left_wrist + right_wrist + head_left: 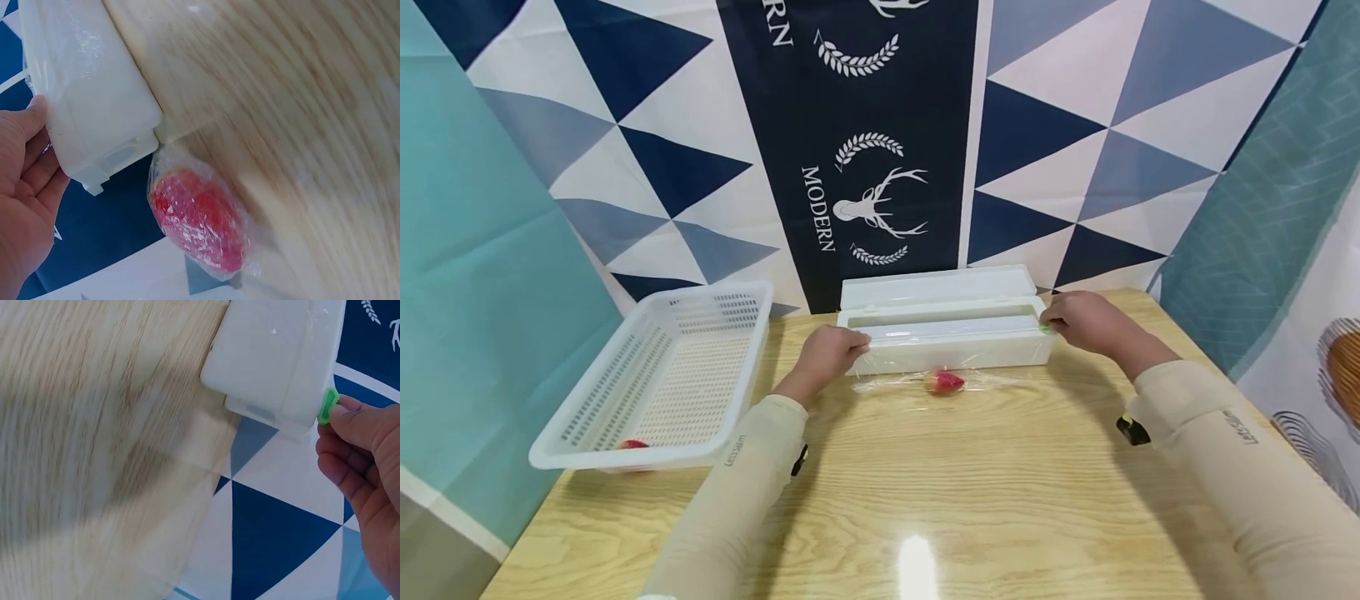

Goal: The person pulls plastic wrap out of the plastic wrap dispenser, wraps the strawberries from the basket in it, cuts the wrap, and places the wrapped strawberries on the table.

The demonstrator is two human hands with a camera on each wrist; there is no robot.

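Observation:
A white cling film dispenser (955, 358) stands on the table with its lid raised and a roll inside. At its left end my left hand (829, 357) grips the box edge, thumb in front and fingers curled behind. My right hand (1086, 321) pinches a small green slide cutter (327, 405) at the right end. Clear film (992, 380) hangs down the front onto the table, with a red fruit (945, 382) lying on it. Another red fruit wrapped in film (200, 219) shows near the box's end in the left wrist view. Its exact kind is unclear.
To the left stands a white perforated basket (760, 333) with a red fruit (634, 444) at its near side. A patterned cloth (895, 100) hangs right behind the dispenser. The wooden table (985, 500) extends toward me.

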